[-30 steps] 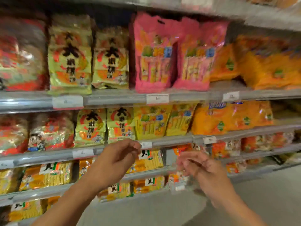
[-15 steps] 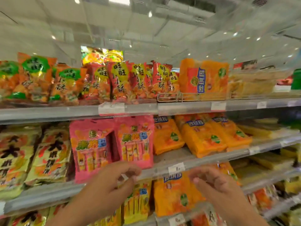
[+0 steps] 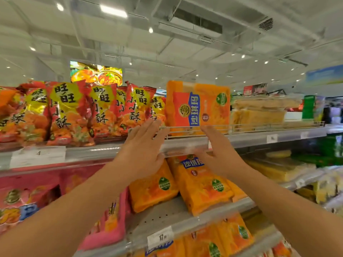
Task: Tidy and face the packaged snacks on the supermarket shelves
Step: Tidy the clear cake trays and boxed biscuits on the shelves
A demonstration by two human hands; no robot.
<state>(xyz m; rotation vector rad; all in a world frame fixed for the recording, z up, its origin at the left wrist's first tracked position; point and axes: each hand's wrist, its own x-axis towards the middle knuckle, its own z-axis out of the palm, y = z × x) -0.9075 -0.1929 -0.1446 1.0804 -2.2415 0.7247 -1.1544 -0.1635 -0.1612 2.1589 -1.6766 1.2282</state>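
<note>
Both hands up at top shelf [image 3: 278, 139]; left hand [image 3: 143, 151] & right hand [image 3: 218, 154] fingers straight, grasping nothing; orange pack [image 3: 197, 106] btwn.

We see a brightly lit store scene, the light coming from ceiling panels [image 3: 113, 11] and small spotlights overhead. The wide lens bends the shelf edges [image 3: 78, 152] and ceiling lines near the borders. Motion blur softens the lower corners, and glare shines on the red snack bags [image 3: 63, 112].
</note>
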